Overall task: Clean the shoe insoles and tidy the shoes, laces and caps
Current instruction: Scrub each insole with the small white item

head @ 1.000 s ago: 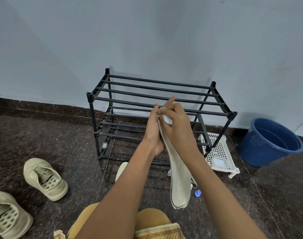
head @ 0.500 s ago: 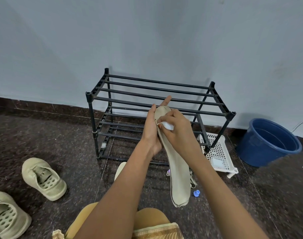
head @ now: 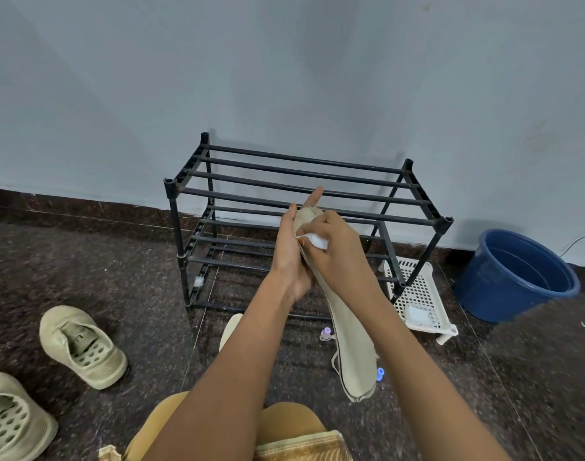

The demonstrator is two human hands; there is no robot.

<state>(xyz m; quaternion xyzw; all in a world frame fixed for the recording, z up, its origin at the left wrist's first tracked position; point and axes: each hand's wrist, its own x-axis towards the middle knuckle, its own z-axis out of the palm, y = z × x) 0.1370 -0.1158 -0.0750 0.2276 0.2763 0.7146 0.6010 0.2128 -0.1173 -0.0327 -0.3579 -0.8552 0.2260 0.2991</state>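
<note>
A long beige insole (head: 352, 344) hangs upright in front of me. My left hand (head: 292, 251) backs its upper end from behind, fingers pointing up. My right hand (head: 334, 249) grips a small white wipe (head: 317, 241) and presses it on the insole's upper face. A second pale insole (head: 229, 329) lies on the floor, mostly hidden by my left forearm. Two beige shoes lie at the left, one (head: 81, 346) whole and one (head: 11, 420) cut off by the frame edge. A purple cap (head: 326, 333) and a blue cap (head: 380, 374) lie on the floor beside the insole.
A black two-tier shoe rack (head: 304, 181) stands against the wall. A white perforated basket (head: 420, 294) holding a white object sits to its right. A blue bucket (head: 517, 277) stands at the far right. My knees (head: 284, 424) are at the bottom.
My right hand with the wipe has slid a little down the insole's upper face, uncovering its tip. The left hand has stayed behind the insole.
</note>
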